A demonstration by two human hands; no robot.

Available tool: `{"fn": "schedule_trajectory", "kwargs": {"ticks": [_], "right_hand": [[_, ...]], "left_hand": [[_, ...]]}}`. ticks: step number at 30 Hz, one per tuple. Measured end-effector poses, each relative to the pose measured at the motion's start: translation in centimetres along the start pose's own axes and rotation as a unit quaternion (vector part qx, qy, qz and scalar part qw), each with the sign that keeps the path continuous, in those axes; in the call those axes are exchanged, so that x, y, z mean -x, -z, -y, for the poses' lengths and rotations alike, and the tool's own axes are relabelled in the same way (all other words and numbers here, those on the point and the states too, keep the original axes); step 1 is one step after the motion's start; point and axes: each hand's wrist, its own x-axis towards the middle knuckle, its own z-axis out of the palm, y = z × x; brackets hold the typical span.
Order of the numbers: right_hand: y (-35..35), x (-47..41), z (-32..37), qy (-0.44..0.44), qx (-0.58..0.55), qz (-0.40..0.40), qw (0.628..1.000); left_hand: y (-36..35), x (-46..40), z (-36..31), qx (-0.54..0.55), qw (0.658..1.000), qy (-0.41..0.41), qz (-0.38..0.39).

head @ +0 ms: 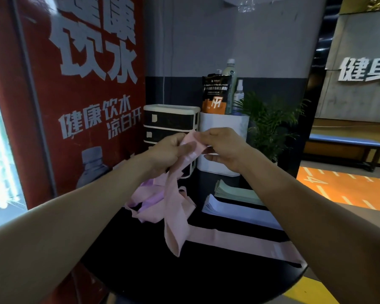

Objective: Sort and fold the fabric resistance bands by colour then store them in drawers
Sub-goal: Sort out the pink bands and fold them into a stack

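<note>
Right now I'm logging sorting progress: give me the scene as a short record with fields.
held: pink band, top edge pinched by left hand and right hand, the rest hanging
unsorted: pink and lilac heap on black table
folded: green stack; pale blue stack; flat pink band
storage: drawer unit, visible drawers closed

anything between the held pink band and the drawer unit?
Nothing visible. Both hands, left hand and right hand, hold the pink band up right in front of the drawer unit. Its visible drawers look closed.
</note>
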Motion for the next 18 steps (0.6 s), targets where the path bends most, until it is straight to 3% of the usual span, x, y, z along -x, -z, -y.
{"fn": "schedule_trajectory", "kwargs": {"ticks": [4,10,14,18], "right_hand": [[0.1,-0.3,-0.1,0.064,0.002,-0.087,0.994],[3.7,-0.6,-2.7,0.045,0.006,-0.262,0.964],[5.4,0.2,-5.9,0.013,0.016,-0.306,0.952],[5.6,1.2,-8.5,-0.010,0.027,-0.314,0.949]], "left_hand": [[0.0,0.4,0.5,-0.077,0.997,-0.017,0.006],[1.0,1.7,5.2,-0.236,0.971,0.008,0.033],[1.8,2.7,7.9,-0.303,0.951,0.042,0.033],[1.9,3.6,9.7,-0.304,0.948,0.090,0.027]]}}
